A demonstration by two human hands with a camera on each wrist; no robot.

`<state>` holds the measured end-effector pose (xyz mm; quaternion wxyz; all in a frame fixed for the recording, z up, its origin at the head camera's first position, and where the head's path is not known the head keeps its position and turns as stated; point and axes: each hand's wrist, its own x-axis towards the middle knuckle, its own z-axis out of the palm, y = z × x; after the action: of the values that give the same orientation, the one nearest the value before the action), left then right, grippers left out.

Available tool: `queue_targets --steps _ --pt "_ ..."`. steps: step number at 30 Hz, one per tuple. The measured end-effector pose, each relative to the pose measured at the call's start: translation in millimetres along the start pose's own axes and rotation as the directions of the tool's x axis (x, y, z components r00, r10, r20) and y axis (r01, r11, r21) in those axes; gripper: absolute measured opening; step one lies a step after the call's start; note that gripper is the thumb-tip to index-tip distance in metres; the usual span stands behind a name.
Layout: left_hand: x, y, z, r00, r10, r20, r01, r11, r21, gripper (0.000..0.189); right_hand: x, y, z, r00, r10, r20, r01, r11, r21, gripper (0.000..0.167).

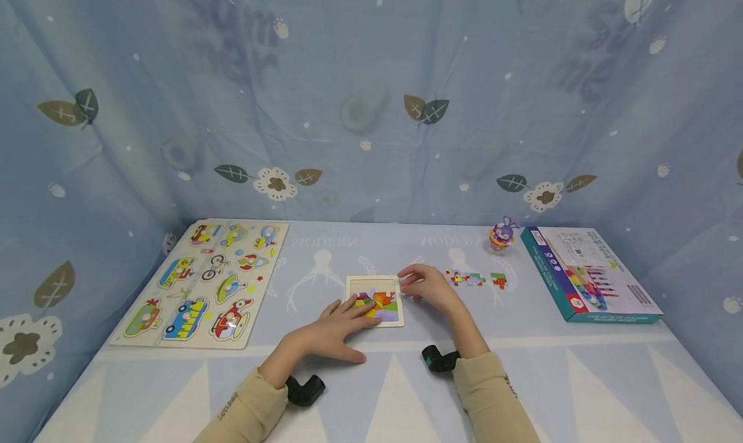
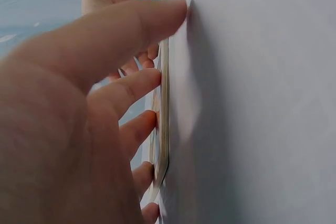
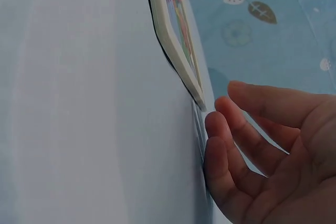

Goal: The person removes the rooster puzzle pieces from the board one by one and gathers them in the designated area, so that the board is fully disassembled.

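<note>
A small wooden puzzle tray [image 1: 400, 320] lies in the middle of the table, with colourful pieces [image 1: 386, 305] filling its lower part and bare wood at its top. My left hand [image 1: 335, 332] is spread over the tray's left side. In the left wrist view its fingers [image 2: 137, 90] rest at the tray, thumb apart from them near the tabletop. Beside the tray's upper right corner is my right hand [image 1: 428, 285], fingers loosely bent. The right wrist view shows nothing between those fingers [image 3: 251, 135]. Several loose puzzle pieces [image 1: 475, 280] lie to its right.
A large vehicle puzzle board [image 1: 264, 288] lies at the left. On the right sits a teal-edged flat box [image 1: 618, 288], with a small purple and orange toy figure [image 1: 502, 235] by its far left corner. A patterned blue curtain [image 1: 371, 146] hangs behind the table.
</note>
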<state>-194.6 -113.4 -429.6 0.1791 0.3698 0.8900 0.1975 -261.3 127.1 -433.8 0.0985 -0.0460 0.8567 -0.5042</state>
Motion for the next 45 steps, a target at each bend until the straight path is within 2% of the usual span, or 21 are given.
queue_targets --steps 7,15,19,24,33,38,45 --pt "-1.0 -0.7 -0.9 1.0 0.015 0.011 -0.015 1.0 0.003 0.066 -3.0 -3.5 5.1 0.996 -0.049 0.071 0.056 0.993 -0.1 0.024" --pt "1.1 -4.8 0.5 1.0 0.023 -0.001 -0.023 1.0 0.012 0.066 -1.4 -3.0 7.7 0.99 -0.054 0.13 0.084 0.968 -0.237 0.026" --pt "1.3 -5.2 1.2 1.0 0.027 -0.006 -0.027 0.999 0.019 0.065 -0.8 -2.5 8.4 0.989 -0.052 0.141 0.088 0.96 -0.266 0.025" --pt "1.0 -4.9 1.4 1.0 0.028 -0.011 -0.027 0.999 0.018 0.065 -0.3 -2.1 9.2 0.988 -0.049 0.146 0.085 0.963 -0.254 0.02" --pt "1.6 -4.7 2.0 1.0 0.019 -0.009 -0.019 1.0 0.025 0.065 -0.7 -3.1 8.8 0.989 -0.049 0.141 0.085 0.961 -0.265 0.025" --pt "2.3 -5.1 2.1 1.0 0.012 -0.008 -0.011 1.0 0.024 0.065 -1.8 -4.1 8.1 0.985 -0.086 0.15 0.116 0.972 -0.206 0.026" --pt "2.6 -3.7 2.5 1.0 0.005 -0.006 -0.005 1.0 0.019 0.066 -1.7 -3.6 8.3 0.983 -0.104 0.151 0.123 0.984 -0.125 0.015"
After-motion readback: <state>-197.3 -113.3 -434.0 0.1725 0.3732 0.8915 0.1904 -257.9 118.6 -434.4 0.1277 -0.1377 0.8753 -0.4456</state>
